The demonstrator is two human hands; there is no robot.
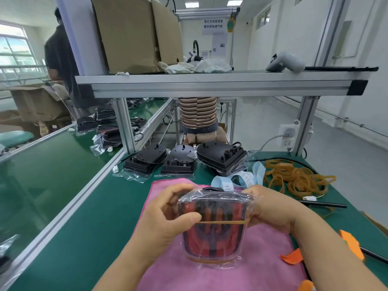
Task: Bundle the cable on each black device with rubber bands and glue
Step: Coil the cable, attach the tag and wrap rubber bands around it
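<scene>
Head view: black device [214, 219] in clear bag [212, 195], held over pink cloth [241, 276]. At 9 and 3 o'clock, left hand [165, 215] and right hand [270, 208] clasp its sides, with rubber band [224, 222] stretched across. Likely light and rigid, bag slippery: hold the hard edges. Spare bands [298, 177] at 2 o'clock.

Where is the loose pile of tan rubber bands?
Head view, right side: the rubber band pile lies on the green table beyond the right hand, beside the blue label strip.
</scene>
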